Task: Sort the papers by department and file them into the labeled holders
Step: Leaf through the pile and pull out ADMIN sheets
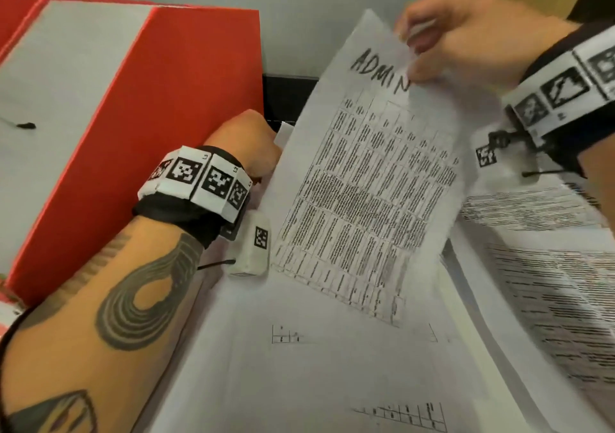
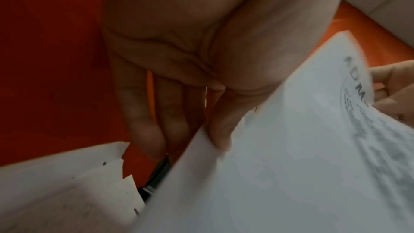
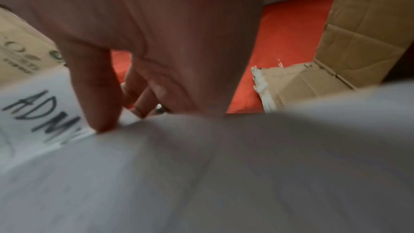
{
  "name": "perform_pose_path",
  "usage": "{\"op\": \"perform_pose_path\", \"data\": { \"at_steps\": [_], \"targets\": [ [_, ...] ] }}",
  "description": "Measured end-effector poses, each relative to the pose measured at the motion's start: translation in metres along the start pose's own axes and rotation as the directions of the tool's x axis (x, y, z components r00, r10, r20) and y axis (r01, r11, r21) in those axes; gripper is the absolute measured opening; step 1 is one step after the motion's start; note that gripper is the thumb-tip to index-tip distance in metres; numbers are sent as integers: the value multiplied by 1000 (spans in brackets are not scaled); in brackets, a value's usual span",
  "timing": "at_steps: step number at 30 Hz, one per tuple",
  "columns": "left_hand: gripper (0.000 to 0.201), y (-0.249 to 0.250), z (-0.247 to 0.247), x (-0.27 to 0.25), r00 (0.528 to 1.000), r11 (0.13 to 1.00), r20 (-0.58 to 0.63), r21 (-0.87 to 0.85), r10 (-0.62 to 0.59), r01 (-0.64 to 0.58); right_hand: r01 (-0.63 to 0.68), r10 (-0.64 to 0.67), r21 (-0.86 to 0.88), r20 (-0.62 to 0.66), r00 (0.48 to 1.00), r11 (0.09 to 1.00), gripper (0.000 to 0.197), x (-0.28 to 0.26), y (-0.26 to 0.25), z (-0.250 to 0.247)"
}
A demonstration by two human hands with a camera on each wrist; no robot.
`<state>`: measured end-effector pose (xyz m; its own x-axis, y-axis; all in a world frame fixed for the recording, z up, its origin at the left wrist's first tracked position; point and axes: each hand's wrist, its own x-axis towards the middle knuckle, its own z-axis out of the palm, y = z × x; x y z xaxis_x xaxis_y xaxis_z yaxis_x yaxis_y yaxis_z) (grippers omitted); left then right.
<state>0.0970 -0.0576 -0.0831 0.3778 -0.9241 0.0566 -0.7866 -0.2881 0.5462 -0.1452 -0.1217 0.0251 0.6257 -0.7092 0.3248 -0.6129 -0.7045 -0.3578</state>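
**ADMIN sheet lifted at centre frame**

The right hand [image 1: 466,33] pinches the ADMIN sheet [image 1: 362,179] at its top corner, upper right; its long axis slants toward lower left (heading end uppermost). The left hand [image 1: 246,143], fingers straight, rests beside the red holder [image 1: 159,106], over the paper stack [image 1: 299,366].

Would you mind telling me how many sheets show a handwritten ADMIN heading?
1: the white printed sheet marked ADMIN, lifted by its top edge in the right hand. Headings on the other sheets are hidden.
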Motion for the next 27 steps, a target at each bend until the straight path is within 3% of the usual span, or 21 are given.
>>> {"op": "perform_pose_path", "data": {
  "at_steps": [4, 7, 11, 14, 17, 20, 24, 27],
  "targets": [
    [21, 8, -8, -9, 998, 999, 47, -8, 37, -37, -45, 57, -197, 56, 997, 979, 21, 14, -7, 6],
    [30, 11, -12, -12, 998, 998, 20, -48, 52, -51, -97, 121, -141, 171, 978, 985, 17, 20, 0, 35],
    [31, 10, -9, -13, 996, 933, 69, -359, 50, -21, -108, 111, -28, 155, 982, 994, 14, 22, 22, 79],
    [30, 11, -7, -14, 993, 867, 104, -498, 61, -2, -124, 126, -24, 169, 977, 992, 12, 22, 34, 97],
    [18, 12, -5, -15, 982, 902, 123, -424, 141, -76, -159, 153, 23, 171, 973, 987, 15, 19, 39, 106],
    [27, 14, -2, -16, 978, 941, 92, -305, 185, -149, -162, 134, 182, 155, 979, 970, 22, 12, 40, 109],
    [14, 17, -12, -21, 969, 921, 148, -365, 198, -132, -82, 20, 422, 149, 989, 903, 49, -10, 51, 101],
    [13, 19, -21, -15, 983, 929, 102, -354, 153, -108, -21, -83, 416, 231, 969, 909, 36, -26, 65, 88]
  ]
}}
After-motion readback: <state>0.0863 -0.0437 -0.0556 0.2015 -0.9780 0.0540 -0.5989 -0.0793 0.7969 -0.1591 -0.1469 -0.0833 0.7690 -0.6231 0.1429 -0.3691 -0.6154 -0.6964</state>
